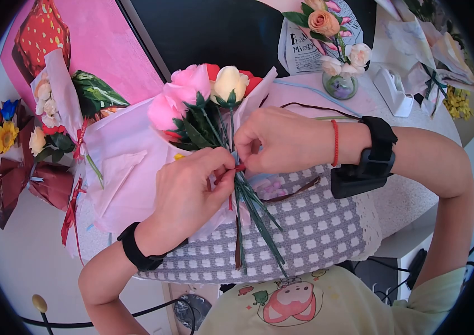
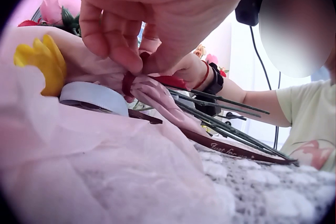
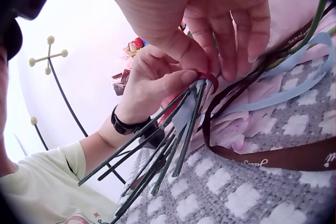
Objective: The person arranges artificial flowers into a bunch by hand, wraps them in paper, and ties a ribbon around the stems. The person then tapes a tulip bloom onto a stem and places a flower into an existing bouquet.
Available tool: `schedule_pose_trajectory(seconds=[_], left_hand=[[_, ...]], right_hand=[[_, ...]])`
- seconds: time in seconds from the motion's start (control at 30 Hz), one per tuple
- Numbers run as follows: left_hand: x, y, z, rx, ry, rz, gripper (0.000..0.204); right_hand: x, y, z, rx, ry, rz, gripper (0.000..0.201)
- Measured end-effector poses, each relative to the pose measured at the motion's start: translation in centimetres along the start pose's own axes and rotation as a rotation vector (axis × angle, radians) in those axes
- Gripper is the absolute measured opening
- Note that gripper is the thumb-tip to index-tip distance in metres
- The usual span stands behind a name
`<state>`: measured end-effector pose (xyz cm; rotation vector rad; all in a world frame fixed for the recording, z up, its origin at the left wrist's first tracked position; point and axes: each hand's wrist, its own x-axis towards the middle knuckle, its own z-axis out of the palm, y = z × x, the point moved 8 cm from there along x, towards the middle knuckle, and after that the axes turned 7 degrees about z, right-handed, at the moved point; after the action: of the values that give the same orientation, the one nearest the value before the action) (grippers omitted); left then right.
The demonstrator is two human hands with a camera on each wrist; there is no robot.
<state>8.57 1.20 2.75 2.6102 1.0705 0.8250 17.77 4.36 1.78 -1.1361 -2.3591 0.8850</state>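
Both hands pinched a red ribbon [image 1: 239, 167] between their fingers, the left hand [image 1: 189, 192] meeting the right hand [image 1: 281, 139] at the bouquet [image 1: 203, 106] stems [image 1: 256, 215]. It was probably being knotted; steady tension would keep the stems bunched.

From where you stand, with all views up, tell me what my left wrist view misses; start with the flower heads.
Observer: The bouquet has pink roses and one cream rose, wrapped in pink paper.
Operator: Report what lies under the stems.
Observer: A grey-and-white checked cloth covers that part of the table.
Operator: Describe any loose ribbon.
Observer: A brown printed ribbon and a pale blue ribbon trail beside the stems; the left hand and right hand pinch a red tie.
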Motion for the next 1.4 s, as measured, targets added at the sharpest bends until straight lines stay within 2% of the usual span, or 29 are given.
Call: schedule_pose_trajectory(seconds=[0.13, 0.27, 0.47, 0.53, 0.57, 0.63, 0.83, 0.97, 1.03, 1.23, 1.4], left_hand=[[0.0, -0.3, 0.1, -0.035, -0.007, -0.021, 0.011], [-0.1, -0.5, 0.1, -0.065, -0.010, -0.014, 0.011], [-0.2, -1.0, 0.2, -0.103, -0.021, -0.037, 0.010], [-0.3, -1.2, 0.3, -0.114, -0.025, -0.053, 0.010], [-0.3, -1.2, 0.3, -0.114, -0.026, -0.055, 0.010], [-0.3, -0.8, 0.2, -0.078, -0.032, -0.043, 0.012], [-0.2, -0.5, -0.3, -0.112, -0.032, -0.104, 0.013], [-0.4, -0.7, -0.3, -0.100, -0.049, -0.086, 0.012], [-0.5, -0.8, -0.1, -0.114, -0.057, -0.095, 0.011], [-0.5, -1.0, 0.0, -0.142, -0.064, -0.127, 0.008], [-0.7, -0.8, -0.2, -0.078, -0.063, -0.114, 0.008]], right_hand=[[0.0, 0.6, -0.1, -0.001, -0.015, 0.096, 0.013], [0.2, 1.0, -0.2, -0.016, -0.018, 0.112, 0.012], [-0.2, 0.8, -0.5, -0.204, -0.039, 0.169, 0.012], [-0.3, -0.5, -2.1, -0.123, 0.144, 0.075, 0.012], [0.0, -0.5, -1.9, -0.122, 0.143, 0.075, 0.012], [0.4, -2.3, -1.3, -0.089, 0.123, -0.157, 0.009], [0.9, -2.4, -0.1, -0.190, -0.052, -0.163, 0.006], [1.1, -1.8, 0.3, -0.258, -0.071, -0.131, 0.006], [1.0, -2.2, -0.4, -0.249, 0.056, -0.191, 0.001], [1.0, -2.3, -0.4, -0.224, 0.065, -0.172, 0.005], [1.0, -2.5, -0.2, -0.246, -0.030, -0.226, 0.012]])
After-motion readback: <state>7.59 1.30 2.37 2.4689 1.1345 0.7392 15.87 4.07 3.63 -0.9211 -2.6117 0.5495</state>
